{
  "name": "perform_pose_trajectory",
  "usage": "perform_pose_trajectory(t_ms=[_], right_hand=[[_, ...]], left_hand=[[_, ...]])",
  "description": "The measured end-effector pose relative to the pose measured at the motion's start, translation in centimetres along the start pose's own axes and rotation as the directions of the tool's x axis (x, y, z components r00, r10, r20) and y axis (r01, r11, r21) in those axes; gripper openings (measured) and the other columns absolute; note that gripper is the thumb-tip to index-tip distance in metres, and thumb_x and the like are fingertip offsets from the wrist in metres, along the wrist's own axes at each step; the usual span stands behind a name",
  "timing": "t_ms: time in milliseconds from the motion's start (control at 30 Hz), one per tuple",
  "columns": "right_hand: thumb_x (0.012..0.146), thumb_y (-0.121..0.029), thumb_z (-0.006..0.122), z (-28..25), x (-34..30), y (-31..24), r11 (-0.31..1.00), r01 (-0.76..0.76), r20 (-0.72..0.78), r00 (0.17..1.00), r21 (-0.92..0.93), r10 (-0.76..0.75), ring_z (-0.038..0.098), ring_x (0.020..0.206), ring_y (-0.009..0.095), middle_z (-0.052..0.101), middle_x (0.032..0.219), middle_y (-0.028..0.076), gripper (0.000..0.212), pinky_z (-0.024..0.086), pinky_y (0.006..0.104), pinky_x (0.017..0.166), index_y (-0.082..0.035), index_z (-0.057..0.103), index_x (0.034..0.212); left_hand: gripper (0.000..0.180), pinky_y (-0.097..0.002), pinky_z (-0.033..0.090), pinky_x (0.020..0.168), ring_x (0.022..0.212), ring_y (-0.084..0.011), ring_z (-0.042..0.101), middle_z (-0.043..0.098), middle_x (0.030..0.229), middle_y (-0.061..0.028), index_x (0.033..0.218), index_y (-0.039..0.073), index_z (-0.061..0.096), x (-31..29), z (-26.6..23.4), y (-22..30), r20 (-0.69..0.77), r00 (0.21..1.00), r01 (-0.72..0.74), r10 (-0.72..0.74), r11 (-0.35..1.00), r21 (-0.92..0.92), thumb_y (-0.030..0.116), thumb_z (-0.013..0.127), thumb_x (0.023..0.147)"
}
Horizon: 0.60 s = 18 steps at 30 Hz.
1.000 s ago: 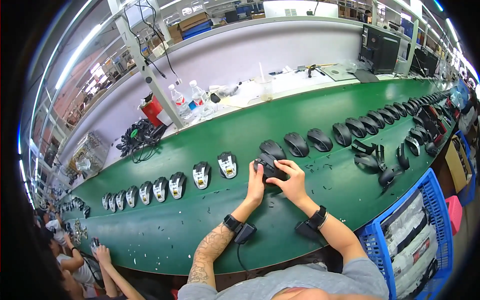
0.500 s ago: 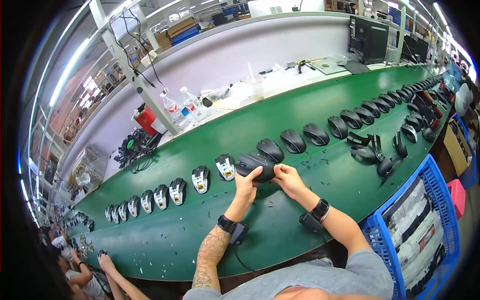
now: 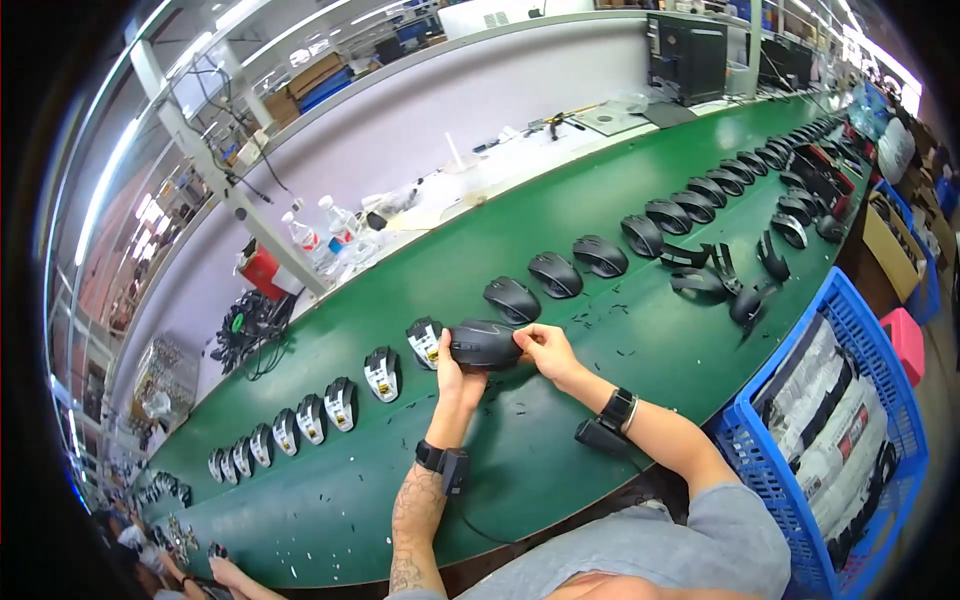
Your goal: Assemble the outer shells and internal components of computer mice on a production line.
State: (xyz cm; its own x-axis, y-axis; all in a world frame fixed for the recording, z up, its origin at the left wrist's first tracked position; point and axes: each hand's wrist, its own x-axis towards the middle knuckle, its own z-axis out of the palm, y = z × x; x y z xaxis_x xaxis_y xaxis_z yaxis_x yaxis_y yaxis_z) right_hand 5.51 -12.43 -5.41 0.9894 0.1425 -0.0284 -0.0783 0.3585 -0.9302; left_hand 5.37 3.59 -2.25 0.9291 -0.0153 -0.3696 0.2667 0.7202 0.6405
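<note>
A black computer mouse is held above the green bench. My left hand is closed around its left end and underside. At the mouse's right end, the fingers of my right hand are pinched against its edge; whether they also hold a small part cannot be made out. Just left of the held mouse stands a mouse without its top cover, its pale inside showing. Close behind, a covered black mouse rests on the bench.
Uncovered mice run in a line leftward, and covered black mice run to the far right. Loose black shell parts lie to the right, near a blue crate. Small black scraps are scattered over the green bench.
The held mouse has turned and tilted, so more of its top and side shows. Both hands still hold it. The whole view has shifted slightly.
</note>
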Motion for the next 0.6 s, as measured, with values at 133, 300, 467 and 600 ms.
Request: perform_pose_trajectory(t_ms=[133, 300, 467, 600], right_hand=[[0.088, -0.03, 0.059, -1.6, 0.8, 0.3, 0.999, -0.044, -0.078, 0.996, 0.02, 0.045, 0.056, 0.073, 0.009, 0.06, 0.082, 0.003, 0.027, 0.048, 0.0251, 0.063, -0.002, 0.062, 0.089], [0.069, -0.016, 0.068, -5.9, 2.1, -5.1, 0.282, 0.263, -0.017, 0.703, -0.922, -0.711, 0.054, 0.084, 0.032, 0.06, 0.084, 0.014, 0.022, 0.044, 0.0392, 0.076, -0.004, 0.062, 0.086], [0.066, -0.002, 0.063, -15.6, 0.0, -9.4, 0.046, -0.538, -0.418, 0.594, -0.841, -0.687, 0.043, 0.111, 0.028, 0.05, 0.112, 0.009, 0.047, 0.039, 0.0444, 0.089, -0.008, 0.05, 0.111], [0.073, -0.007, 0.062, -21.6, -0.8, -7.6, 0.062, -0.666, -0.551, 0.558, -0.744, -0.621, 0.041, 0.116, 0.031, 0.049, 0.115, 0.012, 0.041, 0.036, 0.046, 0.094, -0.006, 0.051, 0.112]], left_hand=[[0.051, -0.0472, 0.038, 0.097, 0.113, -0.0305, 0.047, 0.047, 0.124, -0.0141, 0.122, 0.003, 0.043, -0.5, 1.0, -0.7, 0.341, 0.933, 0.179, -0.118, 0.972, -0.154, 0.043, 0.046, 0.09], [0.037, -0.0457, 0.041, 0.097, 0.113, -0.031, 0.047, 0.048, 0.121, -0.018, 0.118, -0.005, 0.042, 1.0, 0.8, 0.0, 0.13, 0.991, 0.006, -0.012, 0.999, 0.051, 0.018, 0.051, 0.091], [0.031, -0.0475, 0.04, 0.098, 0.112, -0.0309, 0.049, 0.049, 0.12, -0.0178, 0.116, -0.004, 0.043, 4.7, 0.0, 1.2, -0.021, 0.999, 0.04, -0.041, 0.999, -0.033, 0.015, 0.047, 0.092], [0.027, -0.0512, 0.04, 0.097, 0.111, -0.0318, 0.049, 0.049, 0.12, -0.0172, 0.115, -0.002, 0.044, 6.6, 0.4, 1.7, -0.024, 0.995, 0.097, -0.096, 0.995, 0.019, 0.014, 0.045, 0.093]])
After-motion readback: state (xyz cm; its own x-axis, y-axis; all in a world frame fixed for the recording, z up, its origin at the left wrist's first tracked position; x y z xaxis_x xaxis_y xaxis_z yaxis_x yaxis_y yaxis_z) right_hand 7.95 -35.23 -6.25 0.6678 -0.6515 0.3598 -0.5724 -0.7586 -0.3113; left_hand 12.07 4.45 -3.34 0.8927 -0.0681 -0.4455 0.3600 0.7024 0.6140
